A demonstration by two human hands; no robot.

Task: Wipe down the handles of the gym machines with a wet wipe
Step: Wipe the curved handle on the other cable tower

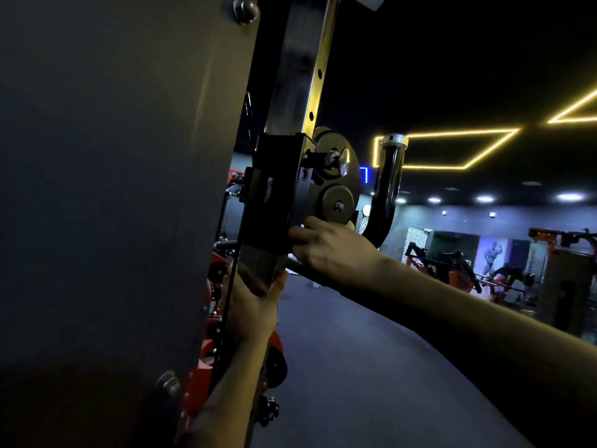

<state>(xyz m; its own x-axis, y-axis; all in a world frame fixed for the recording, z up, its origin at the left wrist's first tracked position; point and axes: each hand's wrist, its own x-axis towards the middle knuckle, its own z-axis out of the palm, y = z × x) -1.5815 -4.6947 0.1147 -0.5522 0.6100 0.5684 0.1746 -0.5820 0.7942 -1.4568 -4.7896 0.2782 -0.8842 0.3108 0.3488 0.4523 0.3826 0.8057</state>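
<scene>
— Left hand?
— Wrapped round the upright post, just below the black pulley carriage.
— Right hand?
— Fingers curled at the carriage's lower edge, beside the curved black handle. Wipe not discernible.

A dark panel fills the left side, with a bolt near its top and another bolt low down. Yellow light strips run across the black ceiling. Red machines stand far off on the dark floor, beside a poster.
</scene>
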